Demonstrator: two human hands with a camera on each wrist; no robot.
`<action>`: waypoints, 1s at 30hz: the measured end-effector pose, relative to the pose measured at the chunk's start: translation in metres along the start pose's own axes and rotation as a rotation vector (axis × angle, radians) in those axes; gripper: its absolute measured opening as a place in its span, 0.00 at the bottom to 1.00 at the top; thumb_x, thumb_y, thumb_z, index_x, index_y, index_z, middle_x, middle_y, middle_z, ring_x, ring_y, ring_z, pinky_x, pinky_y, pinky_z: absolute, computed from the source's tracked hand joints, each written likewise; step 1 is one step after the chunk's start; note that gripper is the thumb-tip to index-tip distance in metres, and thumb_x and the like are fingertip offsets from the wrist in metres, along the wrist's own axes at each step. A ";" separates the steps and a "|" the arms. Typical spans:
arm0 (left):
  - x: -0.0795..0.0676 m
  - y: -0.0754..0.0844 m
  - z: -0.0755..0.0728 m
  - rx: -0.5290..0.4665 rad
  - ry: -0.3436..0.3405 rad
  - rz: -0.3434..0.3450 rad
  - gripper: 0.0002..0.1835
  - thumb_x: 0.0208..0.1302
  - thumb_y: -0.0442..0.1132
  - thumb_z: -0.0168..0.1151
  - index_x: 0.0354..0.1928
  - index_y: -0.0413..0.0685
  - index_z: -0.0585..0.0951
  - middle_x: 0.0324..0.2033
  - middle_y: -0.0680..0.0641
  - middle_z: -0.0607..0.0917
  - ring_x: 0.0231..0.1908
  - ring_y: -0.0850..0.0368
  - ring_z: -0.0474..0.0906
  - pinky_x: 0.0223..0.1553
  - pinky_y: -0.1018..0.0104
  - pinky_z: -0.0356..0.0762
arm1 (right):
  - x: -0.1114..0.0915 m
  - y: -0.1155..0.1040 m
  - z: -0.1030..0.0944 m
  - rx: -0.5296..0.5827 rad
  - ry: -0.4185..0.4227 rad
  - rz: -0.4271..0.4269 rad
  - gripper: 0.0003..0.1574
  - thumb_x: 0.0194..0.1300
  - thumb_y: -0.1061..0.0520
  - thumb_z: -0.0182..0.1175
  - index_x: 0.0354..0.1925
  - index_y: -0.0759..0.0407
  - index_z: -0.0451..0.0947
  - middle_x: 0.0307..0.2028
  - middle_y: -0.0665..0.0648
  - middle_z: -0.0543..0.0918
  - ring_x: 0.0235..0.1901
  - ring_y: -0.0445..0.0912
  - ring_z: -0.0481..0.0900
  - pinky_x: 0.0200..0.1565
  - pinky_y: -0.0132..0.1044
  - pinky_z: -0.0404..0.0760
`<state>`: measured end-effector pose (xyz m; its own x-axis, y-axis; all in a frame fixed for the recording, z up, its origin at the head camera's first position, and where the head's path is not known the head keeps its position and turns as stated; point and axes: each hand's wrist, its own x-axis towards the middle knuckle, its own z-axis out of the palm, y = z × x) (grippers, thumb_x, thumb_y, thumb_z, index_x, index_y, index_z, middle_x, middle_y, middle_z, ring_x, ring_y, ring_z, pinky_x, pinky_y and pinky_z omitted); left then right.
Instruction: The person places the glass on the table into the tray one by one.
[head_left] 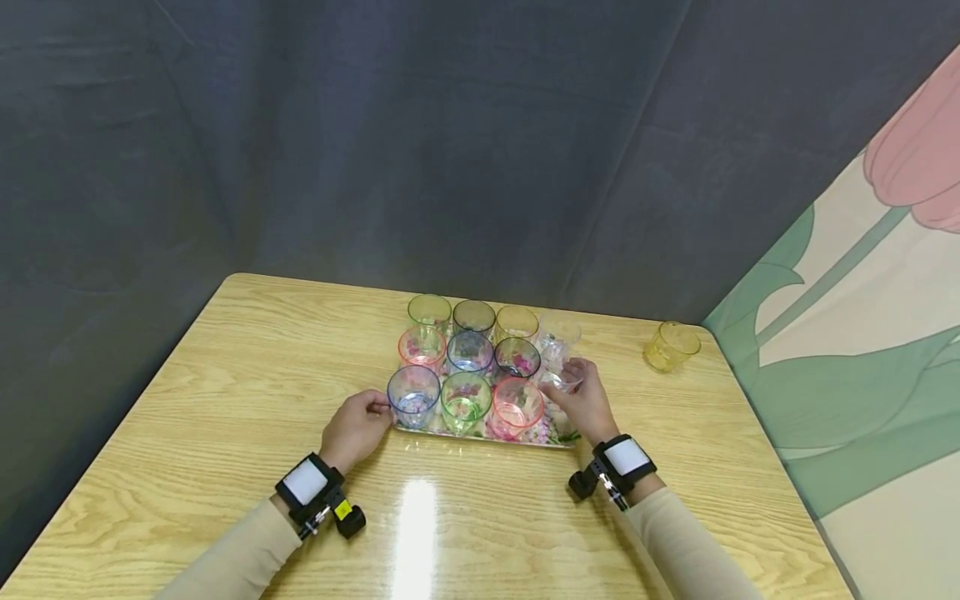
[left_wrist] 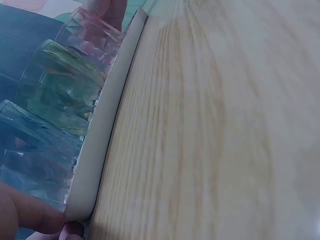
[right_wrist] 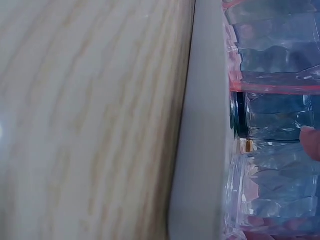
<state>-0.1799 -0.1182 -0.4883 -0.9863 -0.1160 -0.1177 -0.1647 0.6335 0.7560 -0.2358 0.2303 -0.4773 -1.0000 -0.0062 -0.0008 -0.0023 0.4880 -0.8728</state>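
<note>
A flower-patterned tray (head_left: 480, 437) lies on the table, holding rows of coloured clear tumblers. My left hand (head_left: 357, 429) is at its front left corner; the left wrist view shows the fingers pinching the tray's pale rim (left_wrist: 105, 135). Beside that hand stands a blue-rimmed tumbler (head_left: 414, 400), then a green tumbler (head_left: 466, 404) and a pink tumbler (head_left: 517, 410) along the front row. On the tray's right side, my right hand (head_left: 588, 404) grips a colourless tumbler (head_left: 564, 381), partly hidden by the fingers. Another colourless tumbler (head_left: 562, 330) stands behind it.
A yellow tumbler (head_left: 670, 347) stands apart at the table's back right. A dark curtain (head_left: 450, 150) hangs behind the table (head_left: 247, 400), and a tulip-patterned wall covering (head_left: 862, 317) borders the right side.
</note>
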 end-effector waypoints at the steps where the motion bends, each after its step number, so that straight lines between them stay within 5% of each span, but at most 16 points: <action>1: 0.000 0.000 0.000 0.000 0.001 0.001 0.11 0.60 0.42 0.59 0.41 0.47 0.82 0.34 0.48 0.83 0.33 0.56 0.76 0.34 0.61 0.68 | 0.000 0.000 0.000 -0.007 -0.002 0.004 0.51 0.55 0.47 0.67 0.65 0.66 0.51 0.61 0.68 0.65 0.58 0.56 0.65 0.58 0.56 0.67; 8: 0.000 -0.001 -0.001 0.000 0.007 0.000 0.10 0.60 0.43 0.59 0.41 0.47 0.82 0.34 0.48 0.83 0.33 0.56 0.75 0.33 0.61 0.68 | 0.000 0.001 0.000 0.003 -0.021 0.016 0.55 0.54 0.46 0.68 0.67 0.66 0.47 0.62 0.68 0.64 0.60 0.57 0.63 0.62 0.57 0.64; 15: 0.000 -0.001 0.001 0.002 0.000 0.005 0.11 0.60 0.43 0.59 0.41 0.47 0.82 0.34 0.48 0.83 0.33 0.57 0.75 0.33 0.61 0.69 | -0.008 -0.005 -0.016 0.047 -0.007 -0.033 0.60 0.55 0.52 0.68 0.69 0.67 0.38 0.67 0.71 0.53 0.67 0.59 0.51 0.67 0.58 0.55; 23: -0.001 0.000 0.000 0.012 0.009 0.021 0.10 0.59 0.42 0.58 0.40 0.47 0.82 0.33 0.48 0.84 0.32 0.57 0.75 0.32 0.61 0.69 | -0.009 -0.018 -0.061 0.210 0.299 -0.118 0.39 0.63 0.63 0.54 0.67 0.68 0.47 0.65 0.67 0.55 0.65 0.53 0.54 0.70 0.53 0.52; 30: 0.000 0.000 0.000 0.017 0.012 0.019 0.10 0.60 0.42 0.59 0.40 0.47 0.82 0.34 0.48 0.84 0.32 0.57 0.75 0.33 0.60 0.70 | 0.014 -0.003 -0.094 0.203 0.543 -0.139 0.40 0.60 0.57 0.61 0.65 0.61 0.53 0.62 0.58 0.59 0.62 0.45 0.57 0.69 0.44 0.56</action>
<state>-0.1799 -0.1181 -0.4886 -0.9890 -0.1134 -0.0955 -0.1465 0.6483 0.7472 -0.2500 0.3110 -0.4291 -0.8506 0.4150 0.3229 -0.1854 0.3379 -0.9228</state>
